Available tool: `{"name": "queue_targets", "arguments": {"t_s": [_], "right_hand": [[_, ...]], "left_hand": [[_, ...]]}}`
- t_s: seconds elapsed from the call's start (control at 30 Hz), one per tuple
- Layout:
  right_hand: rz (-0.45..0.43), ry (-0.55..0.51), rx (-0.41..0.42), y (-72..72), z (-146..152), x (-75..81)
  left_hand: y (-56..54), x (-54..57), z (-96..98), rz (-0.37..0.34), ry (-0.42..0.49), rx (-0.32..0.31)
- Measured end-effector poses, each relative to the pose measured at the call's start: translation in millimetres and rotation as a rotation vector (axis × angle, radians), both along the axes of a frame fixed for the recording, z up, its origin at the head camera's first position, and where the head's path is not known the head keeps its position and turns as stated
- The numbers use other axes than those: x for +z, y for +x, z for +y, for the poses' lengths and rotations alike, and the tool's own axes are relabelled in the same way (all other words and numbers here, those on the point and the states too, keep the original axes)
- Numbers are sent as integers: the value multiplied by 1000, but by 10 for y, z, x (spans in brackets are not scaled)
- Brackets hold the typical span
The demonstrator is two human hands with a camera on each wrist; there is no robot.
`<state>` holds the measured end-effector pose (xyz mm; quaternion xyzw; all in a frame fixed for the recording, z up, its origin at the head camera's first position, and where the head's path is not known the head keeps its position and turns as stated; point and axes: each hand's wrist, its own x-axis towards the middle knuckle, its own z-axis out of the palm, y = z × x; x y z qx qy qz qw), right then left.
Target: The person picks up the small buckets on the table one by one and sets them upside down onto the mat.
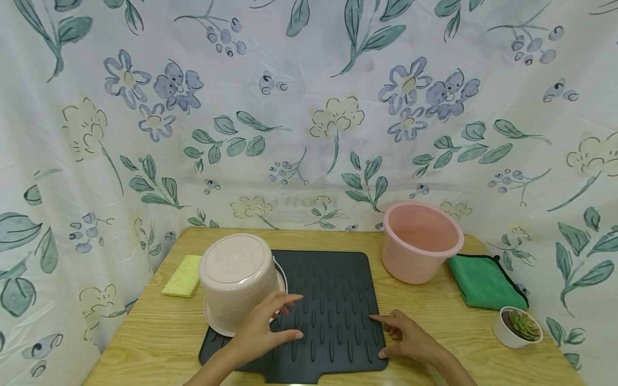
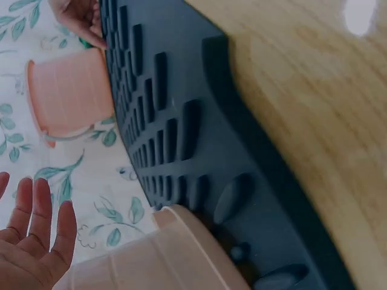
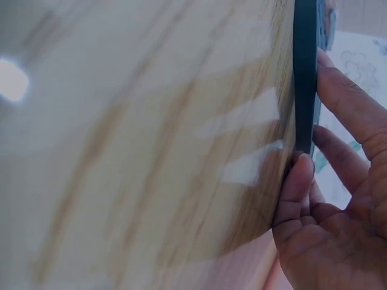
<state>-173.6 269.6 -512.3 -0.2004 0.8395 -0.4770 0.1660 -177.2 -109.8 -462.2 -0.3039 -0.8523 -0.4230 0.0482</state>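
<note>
Both hands and forearms are bare.

Dark mat, black-grey, lying on the wood table. Roughly square, rounded corners, short elongated ridges in staggered rows across the top. Near edge has a tab jutting out, about mid-width. Fairly thick edge (left wrist view shows it well).

Beige bucket, glossy, upside down: base up, rim down, over the mat's left part, hiding much of that side. Round base, faint marking inside a ring (too pale to read). Walls flare toward the wide rim. Pale handle curves out at the bucket's right side, near the rim.
</note>
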Motion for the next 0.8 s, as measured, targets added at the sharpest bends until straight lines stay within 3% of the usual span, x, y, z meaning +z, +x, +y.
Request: {"name": "queue_targets", "arguments": {"t_s": [0.37, 0.6, 0.8], "right_hand": [[32, 7, 10, 4, 13, -14], [29, 9, 6, 7, 16, -12], [29, 9, 5, 6, 18, -17]], "left_hand": [[-12, -85, -47, -58, 39, -20], [-32, -144, -95, -171, 51, -98], [-75, -262, -150, -211, 44, -127]]}}
